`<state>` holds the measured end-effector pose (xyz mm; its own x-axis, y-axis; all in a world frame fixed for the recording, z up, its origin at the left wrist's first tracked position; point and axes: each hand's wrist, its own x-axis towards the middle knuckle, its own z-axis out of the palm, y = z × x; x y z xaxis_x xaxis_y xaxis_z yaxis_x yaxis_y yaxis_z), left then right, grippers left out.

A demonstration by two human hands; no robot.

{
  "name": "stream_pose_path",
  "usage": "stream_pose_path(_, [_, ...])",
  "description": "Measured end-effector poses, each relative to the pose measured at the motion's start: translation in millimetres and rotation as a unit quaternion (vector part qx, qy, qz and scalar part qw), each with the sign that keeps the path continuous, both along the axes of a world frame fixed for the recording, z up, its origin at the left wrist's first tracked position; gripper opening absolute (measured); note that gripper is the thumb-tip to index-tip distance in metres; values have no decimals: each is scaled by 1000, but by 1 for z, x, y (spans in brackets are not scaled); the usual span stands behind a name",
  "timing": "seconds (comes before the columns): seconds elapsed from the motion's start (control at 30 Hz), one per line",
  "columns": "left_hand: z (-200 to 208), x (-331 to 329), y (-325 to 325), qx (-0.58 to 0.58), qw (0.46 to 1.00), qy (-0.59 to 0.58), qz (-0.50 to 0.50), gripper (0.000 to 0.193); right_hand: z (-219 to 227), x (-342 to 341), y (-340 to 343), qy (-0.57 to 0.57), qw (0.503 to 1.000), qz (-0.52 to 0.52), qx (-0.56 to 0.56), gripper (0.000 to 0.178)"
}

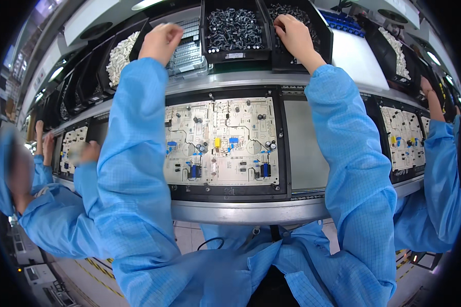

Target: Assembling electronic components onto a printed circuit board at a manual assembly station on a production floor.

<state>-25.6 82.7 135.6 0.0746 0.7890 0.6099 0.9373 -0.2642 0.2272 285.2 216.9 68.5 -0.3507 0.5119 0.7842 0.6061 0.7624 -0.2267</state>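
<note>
My left hand point(161, 43) is raised at the left edge of a tray of stacked silvery strips of parts point(188, 47). Its fingers are bent in against the thumb, and whatever they may pinch is too small to see. Over a black bin of small dark components point(312, 25), my right hand point(295, 37) dips with curled fingers. Its fingertips are near the parts, so a held piece cannot be made out. Between my forearms a white circuit board panel point(223, 138) lies in a black frame point(230, 192), with blue, yellow and black components on it.
Another black bin point(235, 30) of dark capacitor-like parts stands between my hands. White parts point(121, 57) fill a bin at left. A metal rail point(251, 212) borders the line's near side. Co-workers' sleeves point(61, 217) point(438, 174) show on both sides, beside further boards point(402, 138).
</note>
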Motion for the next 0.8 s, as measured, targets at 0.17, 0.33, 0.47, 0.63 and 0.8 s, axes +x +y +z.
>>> stream_pose_path(0.17, [-18, -25, -19, -128, 984, 84, 96, 17, -4, 3, -2, -10, 998, -8, 60, 14])
stream_pose_path(0.33, [-28, -40, -20, -191, 968, 126, 104, 25, -4, 3, -7, -4, 999, -23, 45, 13])
stream_pose_path(0.47, [-24, -30, -30, -191, 970, 99, 111, 26, -10, 5, -10, 5, 999, -36, 19, 13])
stream_pose_path(0.63, [-18, -47, -32, -201, 971, 122, 40, 21, -11, 8, 5, 9, 996, -36, 78, 13])
stream_pose_path(0.8, [-23, -34, -27, -216, 967, 117, 63, 20, -6, 9, -4, 49, 998, -35, 30, 12])
